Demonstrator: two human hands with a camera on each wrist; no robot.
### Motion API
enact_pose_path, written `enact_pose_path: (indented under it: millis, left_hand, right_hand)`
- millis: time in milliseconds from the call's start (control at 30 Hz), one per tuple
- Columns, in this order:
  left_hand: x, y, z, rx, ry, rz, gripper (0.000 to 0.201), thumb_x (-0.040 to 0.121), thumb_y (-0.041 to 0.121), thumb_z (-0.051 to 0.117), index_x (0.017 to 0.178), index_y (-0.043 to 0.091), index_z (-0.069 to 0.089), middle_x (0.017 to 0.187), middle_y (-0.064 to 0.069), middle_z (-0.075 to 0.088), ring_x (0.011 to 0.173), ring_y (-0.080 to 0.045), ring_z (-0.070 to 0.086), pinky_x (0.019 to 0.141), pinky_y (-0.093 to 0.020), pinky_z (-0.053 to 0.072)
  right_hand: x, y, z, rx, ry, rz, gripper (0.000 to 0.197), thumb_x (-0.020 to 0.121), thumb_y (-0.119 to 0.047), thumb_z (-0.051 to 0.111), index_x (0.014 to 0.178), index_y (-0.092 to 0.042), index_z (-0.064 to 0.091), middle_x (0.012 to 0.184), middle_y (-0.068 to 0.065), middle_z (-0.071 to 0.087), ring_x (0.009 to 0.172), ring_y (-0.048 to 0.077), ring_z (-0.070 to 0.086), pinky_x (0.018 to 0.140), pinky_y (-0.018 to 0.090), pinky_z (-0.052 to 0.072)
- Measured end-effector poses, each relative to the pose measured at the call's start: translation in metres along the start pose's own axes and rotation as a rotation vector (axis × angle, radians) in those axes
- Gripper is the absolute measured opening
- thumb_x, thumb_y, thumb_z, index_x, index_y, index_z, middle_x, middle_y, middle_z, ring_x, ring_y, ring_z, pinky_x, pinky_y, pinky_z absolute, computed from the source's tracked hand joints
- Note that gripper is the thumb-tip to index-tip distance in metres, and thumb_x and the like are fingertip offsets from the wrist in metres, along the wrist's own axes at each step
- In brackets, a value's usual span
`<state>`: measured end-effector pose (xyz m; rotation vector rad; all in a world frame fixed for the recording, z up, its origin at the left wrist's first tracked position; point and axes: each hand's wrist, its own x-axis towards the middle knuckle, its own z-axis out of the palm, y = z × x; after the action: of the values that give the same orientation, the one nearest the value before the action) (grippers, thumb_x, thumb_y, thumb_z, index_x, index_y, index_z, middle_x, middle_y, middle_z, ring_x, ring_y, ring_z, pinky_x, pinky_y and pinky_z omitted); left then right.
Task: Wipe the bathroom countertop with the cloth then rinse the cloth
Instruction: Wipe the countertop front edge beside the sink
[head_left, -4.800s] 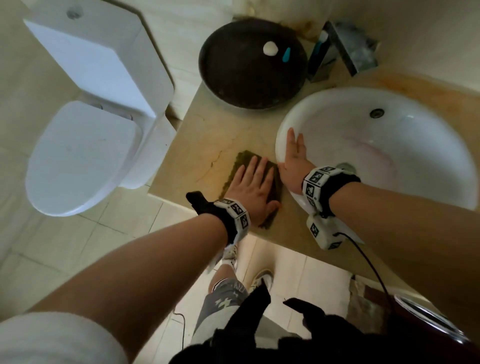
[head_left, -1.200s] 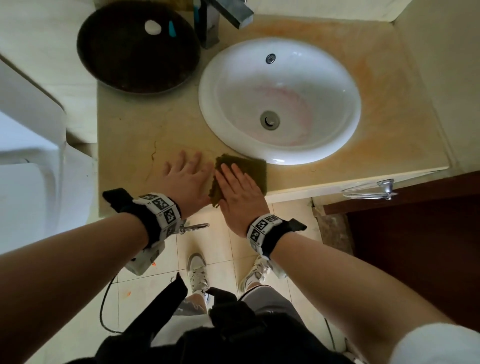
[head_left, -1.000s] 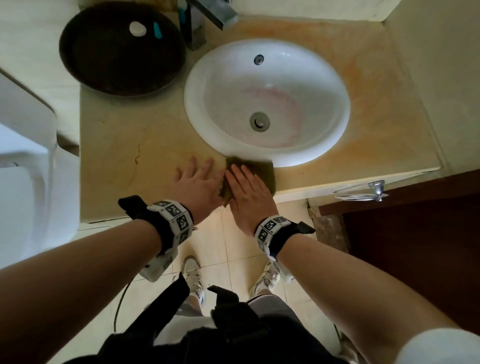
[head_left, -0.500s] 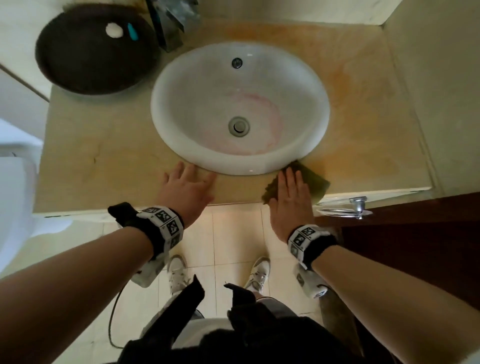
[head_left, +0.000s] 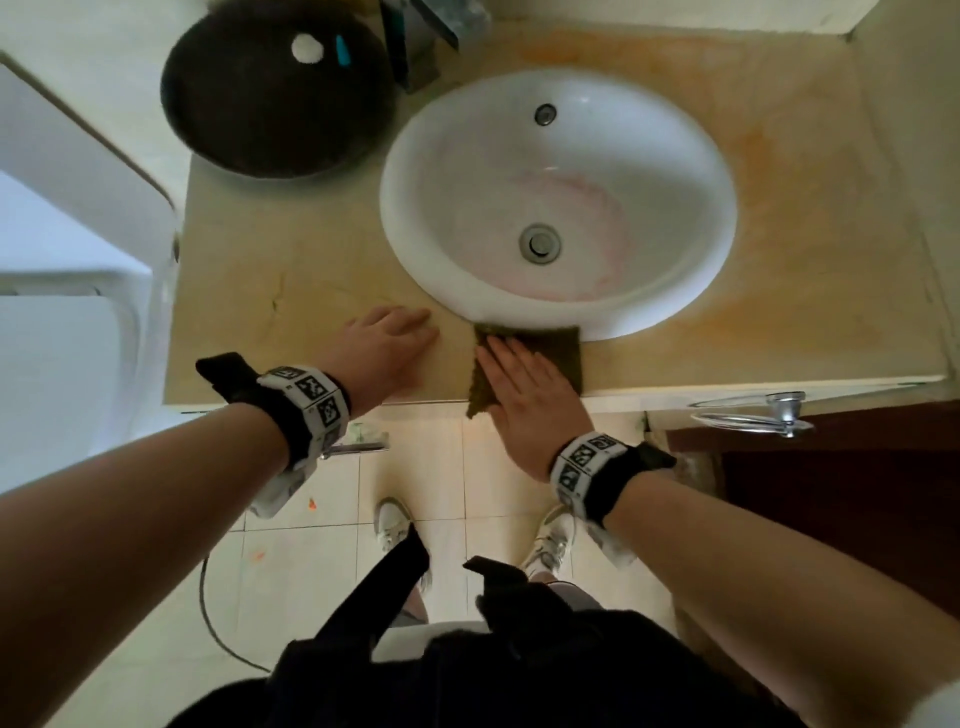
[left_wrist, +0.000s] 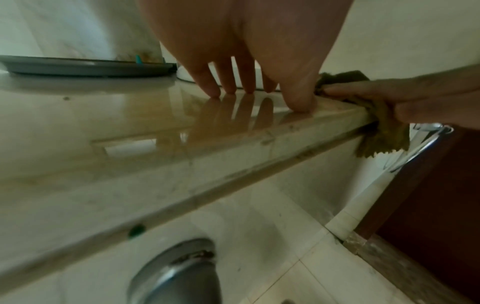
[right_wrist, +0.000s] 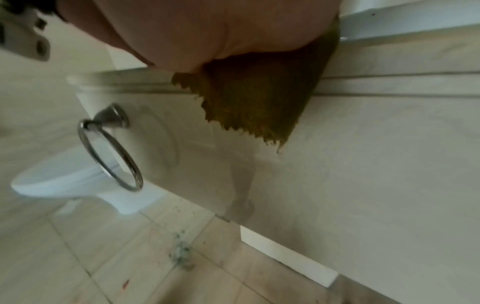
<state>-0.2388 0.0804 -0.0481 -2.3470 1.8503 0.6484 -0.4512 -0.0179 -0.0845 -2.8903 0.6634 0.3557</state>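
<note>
A dark olive cloth (head_left: 558, 347) lies on the beige countertop (head_left: 291, 260) at its front edge, just below the white sink (head_left: 675, 291). My right hand (head_left: 519, 382) presses flat on the cloth with straight fingers. One corner of the cloth (right_wrist: 259, 98) hangs over the counter's front edge. My left hand (head_left: 387, 338) rests flat on the bare counter left of the cloth, fingertips (left_wrist: 214, 91) touching the glossy top. In the left wrist view the cloth (left_wrist: 379, 127) droops over the edge under my right hand (left_wrist: 415, 94).
A round black basin (head_left: 270, 93) with small items stands at the back left, and the faucet (head_left: 423, 31) is behind the sink. A chrome towel ring (head_left: 753, 415) hangs on the cabinet front at right. A white toilet (head_left: 57, 291) stands to the left.
My right hand has slid the cloth leftward along the front edge, from the sink's right side to below its middle. The left hand has stayed flat on the counter.
</note>
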Motion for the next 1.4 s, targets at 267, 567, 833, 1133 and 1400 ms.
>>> enact_pose_path:
  millis: [267,567,833,1133,1400]
  left_hand:
    - [0.004,-0.030,-0.008,0.039,0.006,0.071,0.078,0.081,0.049,0.063,0.148,0.030,0.028,0.157,0.008,0.019,0.142,-0.021,0.020,0.110,-0.044,0.024]
    - [0.005,-0.038,-0.008,0.020,-0.106,0.060,0.086,0.081,0.054,0.062,0.150,0.031,0.015,0.159,0.015,0.001,0.147,-0.015,0.003,0.113,-0.045,0.020]
    - [0.005,-0.022,-0.001,-0.021,-0.070,0.009,0.093,0.079,0.060,0.060,0.152,0.028,0.011,0.160,0.010,-0.001,0.147,-0.020,0.000,0.118,-0.046,0.011]
    - [0.006,-0.023,0.001,0.014,-0.073,0.004,0.104,0.072,0.071,0.058,0.152,0.029,0.006,0.160,0.009,-0.002,0.147,-0.021,0.000,0.119,-0.046,0.011]
    - [0.013,-0.033,-0.004,0.089,-0.094,0.067,0.114,0.062,0.080,0.059,0.151,0.026,0.015,0.160,0.007,0.008,0.146,-0.023,0.010,0.116,-0.041,0.024]
  right_hand:
    - [0.031,-0.074,0.009,0.038,0.063,0.129,0.069,0.091,-0.037,0.042,0.152,-0.015,0.015,0.159,0.007,0.015,0.147,0.027,0.013,0.119,0.042,0.011]
    - [0.006,-0.028,0.001,0.029,-0.018,0.183,0.065,0.096,-0.028,0.038,0.152,-0.019,0.006,0.160,0.001,0.008,0.148,0.019,0.005,0.120,0.042,0.014]
    - [0.012,-0.054,-0.001,0.066,0.040,0.226,0.067,0.093,-0.033,0.038,0.152,-0.016,0.011,0.160,0.005,0.012,0.147,0.025,0.009,0.118,0.040,0.009]
    - [0.026,-0.040,-0.006,0.046,0.025,0.032,0.059,0.097,-0.028,0.037,0.152,-0.021,0.015,0.160,0.000,0.013,0.148,0.020,0.008,0.118,0.034,0.003]
    - [0.053,-0.087,-0.010,0.315,0.008,-0.042,0.057,0.096,-0.016,0.042,0.150,-0.025,0.024,0.158,-0.003,0.020,0.147,0.016,0.010,0.117,0.031,0.004]
